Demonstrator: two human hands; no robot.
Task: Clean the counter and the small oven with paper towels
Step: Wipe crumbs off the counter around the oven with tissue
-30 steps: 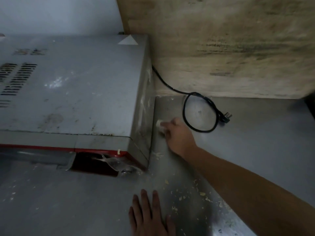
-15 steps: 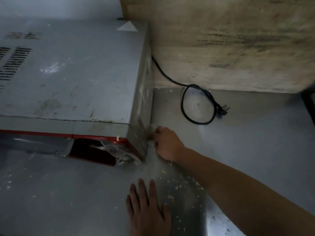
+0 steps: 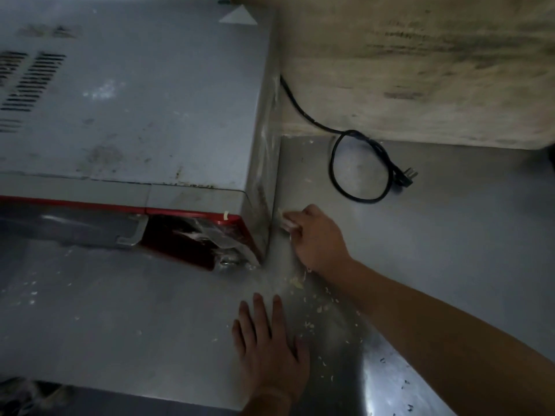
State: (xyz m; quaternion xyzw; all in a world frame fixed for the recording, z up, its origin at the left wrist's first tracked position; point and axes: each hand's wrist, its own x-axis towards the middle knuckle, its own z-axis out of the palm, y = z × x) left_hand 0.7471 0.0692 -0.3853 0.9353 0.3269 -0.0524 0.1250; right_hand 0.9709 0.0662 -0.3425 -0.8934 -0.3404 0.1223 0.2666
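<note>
A small grey oven point(image 3: 135, 109) with a red front edge fills the left of the view and stands on a steel counter point(image 3: 450, 235). My right hand point(image 3: 318, 238) grips a small wad of white paper towel point(image 3: 283, 222) and holds it on the counter against the oven's lower right side, near its front corner. Most of the towel is hidden in my fingers. My left hand point(image 3: 267, 346) rests flat on the counter in front of the oven, fingers straight. Pale crumbs point(image 3: 318, 310) lie scattered between my two hands.
A black power cord point(image 3: 354, 163) loops on the counter to the right of the oven, its plug point(image 3: 407, 177) lying loose. A stained wooden board point(image 3: 420, 64) leans at the back. Torn clear film point(image 3: 222, 238) hangs at the oven's front corner.
My right hand has slid the towel along the oven's side toward the front corner, away from the cord loop. My left hand has stayed flat on the counter.
</note>
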